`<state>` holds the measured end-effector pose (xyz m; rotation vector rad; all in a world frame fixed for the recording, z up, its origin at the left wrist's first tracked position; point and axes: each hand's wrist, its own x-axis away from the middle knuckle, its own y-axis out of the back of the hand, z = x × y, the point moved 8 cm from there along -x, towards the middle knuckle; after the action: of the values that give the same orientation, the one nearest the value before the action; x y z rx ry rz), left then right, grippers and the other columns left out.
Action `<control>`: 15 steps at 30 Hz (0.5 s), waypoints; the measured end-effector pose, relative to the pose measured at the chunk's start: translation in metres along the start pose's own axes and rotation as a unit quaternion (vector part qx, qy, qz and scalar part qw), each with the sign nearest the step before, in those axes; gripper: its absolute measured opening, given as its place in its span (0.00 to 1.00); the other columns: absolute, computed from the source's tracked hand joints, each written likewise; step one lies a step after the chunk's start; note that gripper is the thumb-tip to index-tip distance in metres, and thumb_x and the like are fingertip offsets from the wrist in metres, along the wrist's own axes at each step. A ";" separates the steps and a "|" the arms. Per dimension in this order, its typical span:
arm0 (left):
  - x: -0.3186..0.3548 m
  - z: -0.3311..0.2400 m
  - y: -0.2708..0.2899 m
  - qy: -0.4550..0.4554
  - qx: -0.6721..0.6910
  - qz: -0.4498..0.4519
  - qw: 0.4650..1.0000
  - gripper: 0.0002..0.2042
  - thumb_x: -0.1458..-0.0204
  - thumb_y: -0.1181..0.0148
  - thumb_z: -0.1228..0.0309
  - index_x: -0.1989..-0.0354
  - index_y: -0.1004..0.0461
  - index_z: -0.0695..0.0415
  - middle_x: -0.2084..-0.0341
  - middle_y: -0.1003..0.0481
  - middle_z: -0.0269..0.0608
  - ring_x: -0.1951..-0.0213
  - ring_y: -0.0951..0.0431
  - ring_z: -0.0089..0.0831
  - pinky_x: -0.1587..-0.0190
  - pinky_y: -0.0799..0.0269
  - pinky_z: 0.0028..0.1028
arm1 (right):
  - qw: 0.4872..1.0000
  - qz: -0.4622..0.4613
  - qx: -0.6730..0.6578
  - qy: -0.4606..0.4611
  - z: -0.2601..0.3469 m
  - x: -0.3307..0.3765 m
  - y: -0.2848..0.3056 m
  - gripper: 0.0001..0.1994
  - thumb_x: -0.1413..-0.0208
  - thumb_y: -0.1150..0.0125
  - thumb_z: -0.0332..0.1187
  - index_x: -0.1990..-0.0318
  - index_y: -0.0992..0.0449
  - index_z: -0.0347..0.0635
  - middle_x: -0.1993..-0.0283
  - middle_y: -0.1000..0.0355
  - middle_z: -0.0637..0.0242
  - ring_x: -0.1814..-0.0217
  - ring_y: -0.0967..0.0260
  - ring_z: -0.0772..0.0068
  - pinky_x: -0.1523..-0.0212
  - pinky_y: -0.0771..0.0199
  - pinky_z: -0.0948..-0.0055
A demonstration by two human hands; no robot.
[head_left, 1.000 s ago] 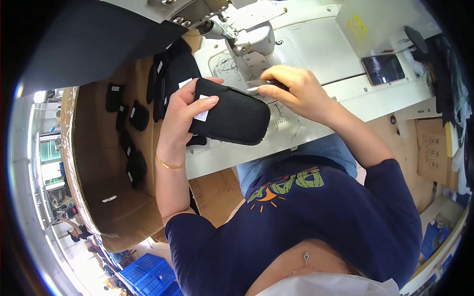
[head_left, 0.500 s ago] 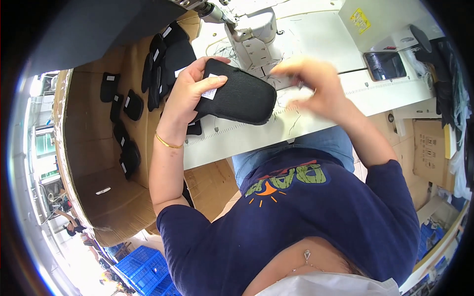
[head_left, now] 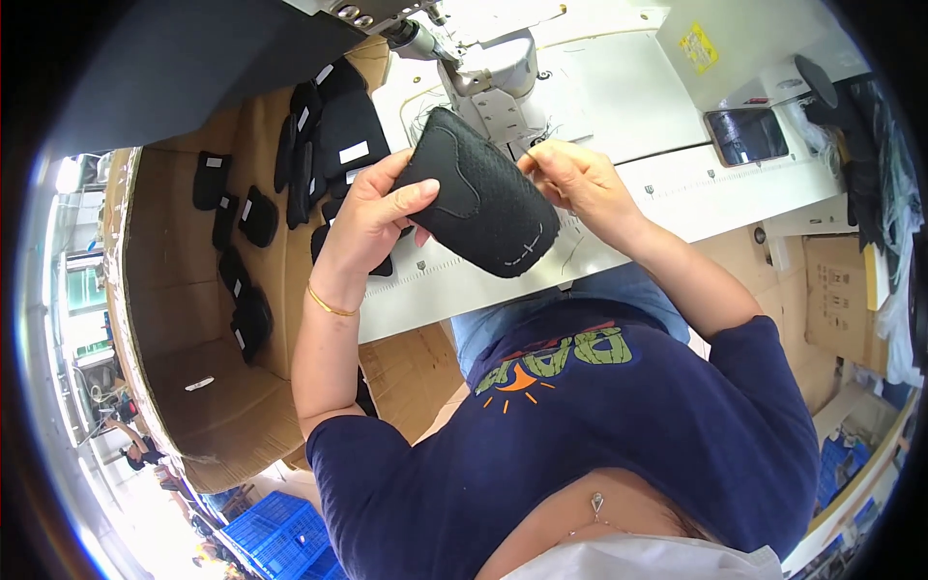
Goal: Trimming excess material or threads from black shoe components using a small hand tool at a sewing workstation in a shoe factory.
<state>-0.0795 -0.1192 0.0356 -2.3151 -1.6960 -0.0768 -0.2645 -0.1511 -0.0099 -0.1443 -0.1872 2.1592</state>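
My left hand grips a black fabric pad at its left end, thumb on top. A curved seam crosses the pad's upper face, and white marks show near its lower rounded end. At the pad's right edge, my right hand is closed in a pinch. What its fingertips hold is too small to make out. Just beyond the pad stands the sewing machine on the white table.
Left of the table, a cardboard box holds several black pads with white labels. More labelled pads lie piled by the table's left end. A phone rests at the right. Blue crates stand lower left.
The pad has been turned over: its white label faced up before, and now the seamed, marked face does. My right hand has come in to the pad's edge and closed.
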 end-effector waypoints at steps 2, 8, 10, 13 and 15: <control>0.001 0.004 0.002 0.009 0.002 0.000 1.000 0.14 0.44 0.40 0.70 0.51 0.26 0.62 0.70 0.22 0.33 0.75 0.26 0.16 0.78 0.31 0.18 | 1.000 0.020 -0.015 0.002 -0.001 -0.005 -0.008 0.18 0.32 0.51 0.45 0.63 0.24 0.39 0.77 0.38 0.79 0.74 0.42 0.86 0.71 0.41 0.84; -0.001 0.005 -0.002 0.009 0.028 0.032 0.999 0.15 0.44 0.41 0.71 0.49 0.27 0.63 0.71 0.23 0.34 0.75 0.26 0.17 0.79 0.31 0.18 | 0.995 0.000 0.021 0.098 0.019 -0.013 -0.017 0.16 0.34 0.47 0.43 0.67 0.24 0.39 0.76 0.36 0.78 0.73 0.41 0.86 0.71 0.39 0.82; 0.000 0.003 -0.007 0.018 0.012 0.030 0.999 0.14 0.43 0.41 0.70 0.50 0.26 0.63 0.71 0.23 0.34 0.75 0.26 0.16 0.78 0.31 0.18 | 0.999 0.007 -0.033 0.043 0.015 -0.016 -0.012 0.16 0.34 0.46 0.42 0.67 0.24 0.39 0.75 0.34 0.78 0.72 0.40 0.87 0.70 0.38 0.82; -0.001 0.009 -0.011 0.033 -0.055 0.012 0.998 0.12 0.42 0.41 0.68 0.54 0.25 0.62 0.72 0.24 0.33 0.75 0.27 0.16 0.77 0.31 0.18 | 0.998 0.009 -0.049 -0.038 0.001 -0.009 -0.016 0.15 0.37 0.42 0.43 0.65 0.22 0.37 0.72 0.30 0.75 0.69 0.37 0.86 0.67 0.35 0.80; -0.003 0.016 -0.010 0.029 -0.089 -0.011 0.996 0.12 0.41 0.41 0.62 0.61 0.24 0.60 0.75 0.26 0.28 0.75 0.29 0.14 0.76 0.32 0.18 | 0.992 0.065 0.040 -0.098 0.000 0.001 -0.019 0.17 0.44 0.35 0.43 0.59 0.21 0.36 0.66 0.25 0.72 0.62 0.32 0.84 0.59 0.30 0.77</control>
<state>-0.0916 -0.1154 0.0211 -2.3926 -1.7503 -0.3090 -0.2494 -0.1399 -0.0061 0.1063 -0.2082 2.3070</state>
